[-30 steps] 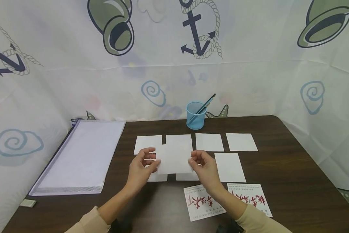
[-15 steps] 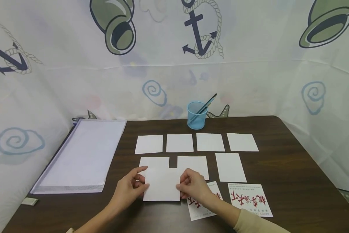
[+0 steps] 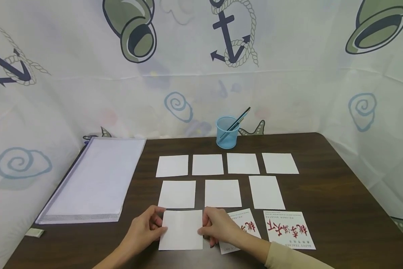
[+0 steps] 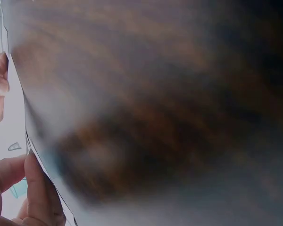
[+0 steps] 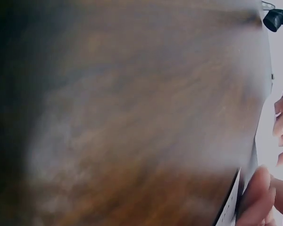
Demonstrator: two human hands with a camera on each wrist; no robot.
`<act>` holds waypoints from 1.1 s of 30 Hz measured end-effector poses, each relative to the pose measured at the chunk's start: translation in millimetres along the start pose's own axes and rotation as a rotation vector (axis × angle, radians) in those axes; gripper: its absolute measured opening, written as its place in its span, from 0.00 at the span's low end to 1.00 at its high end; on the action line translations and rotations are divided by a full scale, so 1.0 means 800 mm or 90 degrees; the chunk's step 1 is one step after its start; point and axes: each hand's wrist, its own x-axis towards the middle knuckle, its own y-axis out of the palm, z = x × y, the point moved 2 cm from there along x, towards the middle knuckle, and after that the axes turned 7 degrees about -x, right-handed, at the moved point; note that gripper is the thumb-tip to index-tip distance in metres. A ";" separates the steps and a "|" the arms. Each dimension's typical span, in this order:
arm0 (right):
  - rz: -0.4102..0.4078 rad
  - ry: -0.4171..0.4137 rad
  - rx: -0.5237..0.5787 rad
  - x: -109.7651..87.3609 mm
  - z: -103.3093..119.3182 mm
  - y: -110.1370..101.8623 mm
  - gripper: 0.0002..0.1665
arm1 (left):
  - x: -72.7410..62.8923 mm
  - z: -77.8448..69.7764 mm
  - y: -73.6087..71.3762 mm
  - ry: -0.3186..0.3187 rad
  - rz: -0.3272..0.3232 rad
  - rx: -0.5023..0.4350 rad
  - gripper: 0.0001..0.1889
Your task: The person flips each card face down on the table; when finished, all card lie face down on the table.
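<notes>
A blank white card [image 3: 181, 229] lies close over the near part of the table, with a hand at each side edge. My left hand [image 3: 144, 228] pinches its left edge, thumb and fingers meeting at the rim in the left wrist view. On the opposite side my right hand [image 3: 218, 226] holds the right edge between thumb and bent fingers. Under the right wrist lies a card with red writing [image 3: 245, 220], partly hidden by the hand and forearm. A second red-lettered card [image 3: 289, 229] rests further right.
Several blank white cards [image 3: 223, 193] lie in two rows beyond the hands. A blue mesh cup [image 3: 225, 136] with pens stands at the back edge. To the left is a large white pad [image 3: 94, 179], with a small pale block [image 3: 34, 232] near its lower corner.
Both hands have brought the white card down and toward the near edge of the table, off the rows it overlapped in the head view. The other cards have stayed in place.
</notes>
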 end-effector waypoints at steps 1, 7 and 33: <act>-0.004 -0.003 -0.025 0.000 0.001 0.000 0.14 | 0.000 0.000 0.000 0.002 0.002 0.013 0.23; -0.047 -0.037 -0.173 -0.002 0.003 0.003 0.16 | -0.001 0.003 -0.002 0.023 0.021 0.080 0.23; -0.162 0.005 -0.172 -0.039 -0.044 -0.104 0.11 | 0.028 -0.042 0.028 0.151 0.112 0.177 0.23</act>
